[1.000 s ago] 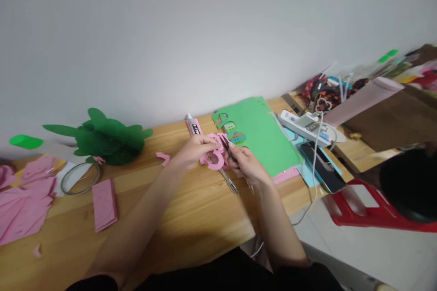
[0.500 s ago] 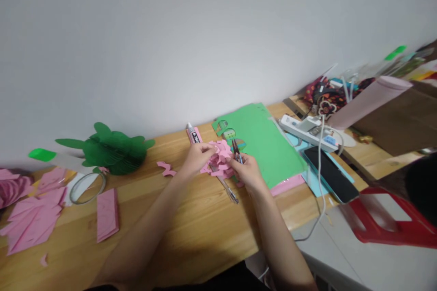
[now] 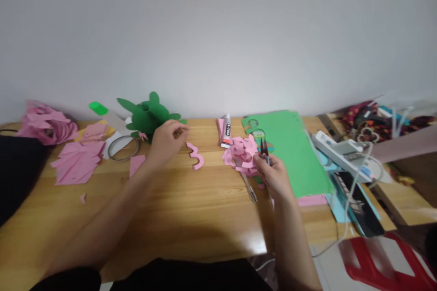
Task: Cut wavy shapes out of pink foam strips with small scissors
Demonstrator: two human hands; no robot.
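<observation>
My right hand point(image 3: 274, 173) holds a small pair of scissors point(image 3: 264, 147), dark blades pointing away from me, beside a heap of pink paper scraps point(image 3: 244, 151). My left hand point(image 3: 168, 140) is raised over the table with fingers curled together. Whether anything is between its fingertips cannot be seen. Just behind that hand stands a dark green layered paper shape point(image 3: 145, 116), partly covered by it. A curvy pink paper strip point(image 3: 195, 156) lies to its right. Under the heap's near edge a slim craft knife or similar tool point(image 3: 251, 191) sticks out.
A glue tube point(image 3: 226, 132) lies near the wall. Green sheets point(image 3: 293, 154) lie right, beside a power strip point(image 3: 341, 153) and phone point(image 3: 358, 204). At left are a tape roll point(image 3: 123, 148), fanned pink paper point(image 3: 78, 162) and a folded pink piece point(image 3: 137, 163). A red stool point(image 3: 372, 263) stands below right.
My left hand has left the pink scrap heap and moved left towards the green paper shape. My right hand still holds the scissors by the heap. The view has turned left.
</observation>
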